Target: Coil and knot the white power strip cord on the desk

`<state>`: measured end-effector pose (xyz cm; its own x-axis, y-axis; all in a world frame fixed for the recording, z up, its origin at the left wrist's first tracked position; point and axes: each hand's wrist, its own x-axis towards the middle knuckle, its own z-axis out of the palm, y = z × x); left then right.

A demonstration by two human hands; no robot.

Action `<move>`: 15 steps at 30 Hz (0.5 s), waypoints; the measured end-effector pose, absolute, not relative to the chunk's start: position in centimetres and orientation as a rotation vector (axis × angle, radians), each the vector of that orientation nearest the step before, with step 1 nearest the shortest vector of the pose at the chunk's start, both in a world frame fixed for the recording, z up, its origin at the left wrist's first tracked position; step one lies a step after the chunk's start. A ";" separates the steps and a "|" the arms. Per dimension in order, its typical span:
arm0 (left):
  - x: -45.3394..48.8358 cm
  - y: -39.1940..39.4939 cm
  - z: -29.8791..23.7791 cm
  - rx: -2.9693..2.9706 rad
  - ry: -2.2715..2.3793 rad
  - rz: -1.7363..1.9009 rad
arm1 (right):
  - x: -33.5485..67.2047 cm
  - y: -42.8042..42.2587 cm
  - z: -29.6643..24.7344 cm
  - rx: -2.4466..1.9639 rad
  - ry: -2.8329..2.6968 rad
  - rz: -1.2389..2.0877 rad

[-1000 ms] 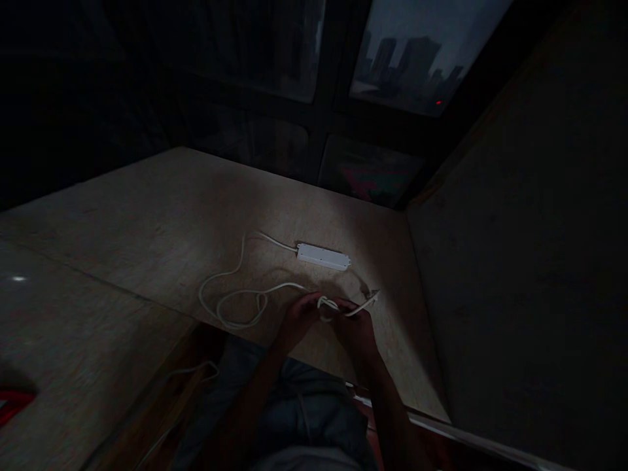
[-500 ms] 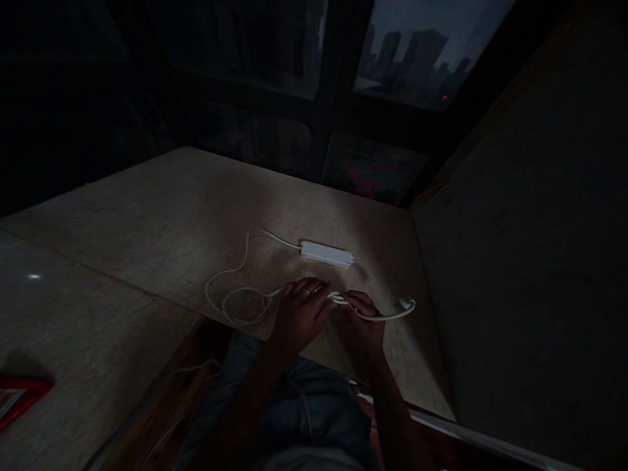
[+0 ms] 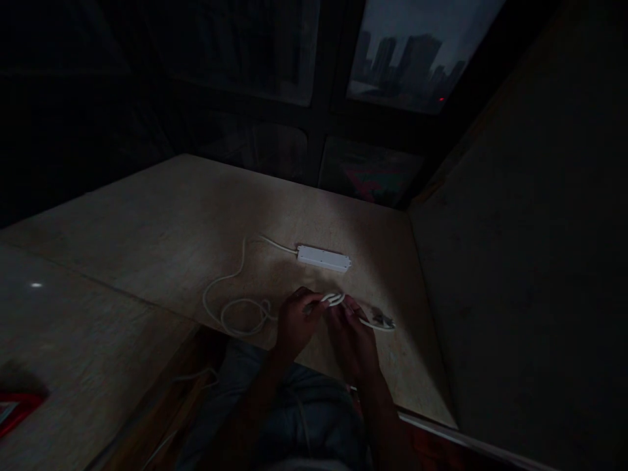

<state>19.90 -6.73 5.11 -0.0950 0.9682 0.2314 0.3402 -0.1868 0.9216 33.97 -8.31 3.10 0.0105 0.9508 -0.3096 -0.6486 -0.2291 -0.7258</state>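
The scene is dim. A white power strip (image 3: 324,258) lies on a wooden tabletop (image 3: 161,222). Its white cord (image 3: 230,314) trails left in loose loops, then runs back to my hands. My left hand (image 3: 294,324) and my right hand (image 3: 354,337) meet just in front of the strip, both closed on a folded bunch of the cord (image 3: 333,299). The plug end (image 3: 385,322) sticks out to the right of my right hand and rests on the table.
A wooden side panel (image 3: 520,275) rises at the right. Dark windows (image 3: 417,52) stand behind the table, showing distant buildings. A red object (image 3: 14,409) lies at the lower left edge. My lap in jeans (image 3: 304,418) shows below the table's front edge.
The plug end has come in from farther right, closer to my right hand. More cord is folded between my hands, and the loose loops on the left have shrunk slightly.
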 end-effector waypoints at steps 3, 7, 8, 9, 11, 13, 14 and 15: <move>20.2 -6.8 4.8 1.412 1.436 1.454 | 34.6 -9.1 3.7 -0.876 -0.538 1.837; 20.3 -7.0 4.8 1.223 1.427 1.455 | 35.8 -10.2 4.7 -1.013 -0.769 2.011; 20.3 -7.1 4.7 1.176 1.418 1.444 | 36.0 -10.2 5.0 -1.062 -0.793 1.981; 20.3 -7.2 4.6 1.140 1.404 1.438 | 36.1 -10.0 5.3 -1.104 -0.796 1.915; 20.4 -7.3 4.4 1.119 1.363 1.424 | 36.1 -9.3 6.0 -1.166 -0.762 1.721; 20.6 -7.5 4.2 1.153 1.325 1.404 | 36.0 -8.4 6.6 -1.207 -0.764 1.560; 20.7 -7.6 4.2 1.183 1.313 1.391 | 35.9 -7.9 6.8 -1.221 -0.792 1.511; 20.8 -7.7 4.2 1.220 1.304 1.376 | 35.8 -7.4 7.0 -1.236 -0.837 1.478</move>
